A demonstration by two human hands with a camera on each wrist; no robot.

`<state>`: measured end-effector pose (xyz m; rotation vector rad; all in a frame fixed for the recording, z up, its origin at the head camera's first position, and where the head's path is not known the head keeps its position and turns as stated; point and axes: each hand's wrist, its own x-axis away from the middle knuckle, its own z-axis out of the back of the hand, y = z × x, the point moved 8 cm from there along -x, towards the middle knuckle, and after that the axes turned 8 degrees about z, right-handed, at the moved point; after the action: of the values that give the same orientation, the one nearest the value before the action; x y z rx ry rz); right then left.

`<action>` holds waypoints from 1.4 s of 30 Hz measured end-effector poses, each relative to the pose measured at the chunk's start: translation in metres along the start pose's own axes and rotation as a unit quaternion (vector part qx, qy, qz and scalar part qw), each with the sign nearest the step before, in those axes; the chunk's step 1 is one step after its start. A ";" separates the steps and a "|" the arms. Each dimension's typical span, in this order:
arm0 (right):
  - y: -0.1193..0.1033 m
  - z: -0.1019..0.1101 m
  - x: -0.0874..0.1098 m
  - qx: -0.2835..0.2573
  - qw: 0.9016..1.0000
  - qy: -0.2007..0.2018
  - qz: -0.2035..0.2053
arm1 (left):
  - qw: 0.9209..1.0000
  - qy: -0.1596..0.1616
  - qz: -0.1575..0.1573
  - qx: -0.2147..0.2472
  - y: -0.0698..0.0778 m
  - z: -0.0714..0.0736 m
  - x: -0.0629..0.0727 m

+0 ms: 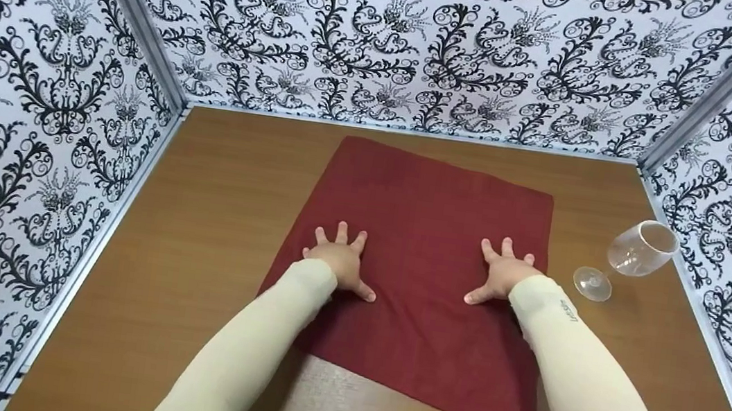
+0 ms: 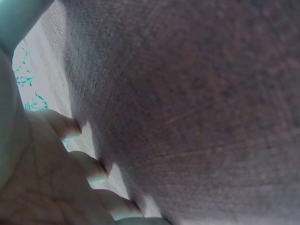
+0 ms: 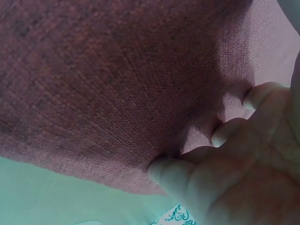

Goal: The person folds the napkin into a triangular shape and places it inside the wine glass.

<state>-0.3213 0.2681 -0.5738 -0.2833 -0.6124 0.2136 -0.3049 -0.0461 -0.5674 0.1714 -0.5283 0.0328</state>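
Observation:
A dark red cloth [image 1: 429, 234] lies spread on the wooden table, turned a little askew, with faint creases between the hands. My left hand [image 1: 339, 261] rests on its left part, fingers spread. On the right part rests my right hand [image 1: 504, 275], its fingers spread too. In the left wrist view the fingertips of the left hand [image 2: 51, 173] press on the cloth [image 2: 187, 103], the palm raised off it. Likewise, the right wrist view has the right hand [image 3: 239, 159] touching the cloth [image 3: 103, 93] with its fingertips. Neither hand grips the fabric.
To the right of the cloth a clear wine glass [image 1: 642, 250] stands on the wooden table [image 1: 197, 213], near the right edge. Patterned black-and-white walls [image 1: 386, 40] enclose the table at the back and both sides, with metal frame posts in the corners.

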 end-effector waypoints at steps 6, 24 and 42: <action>-0.001 -0.001 0.001 -0.003 1.000 0.002 -0.002 | 1.000 0.002 -0.011 -0.009 0.001 0.003 -0.005; -0.010 -0.005 0.007 -0.002 1.000 0.002 -0.017 | 1.000 -0.005 -0.017 -0.012 -0.004 0.007 -0.009; -0.004 0.026 0.011 0.032 0.999 0.039 0.009 | 0.998 -0.020 0.057 0.023 0.000 -0.007 0.023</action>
<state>-0.3273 0.2725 -0.5459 -0.2337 -0.5249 0.2384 -0.2815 -0.0450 -0.5611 0.1871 -0.5775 0.1535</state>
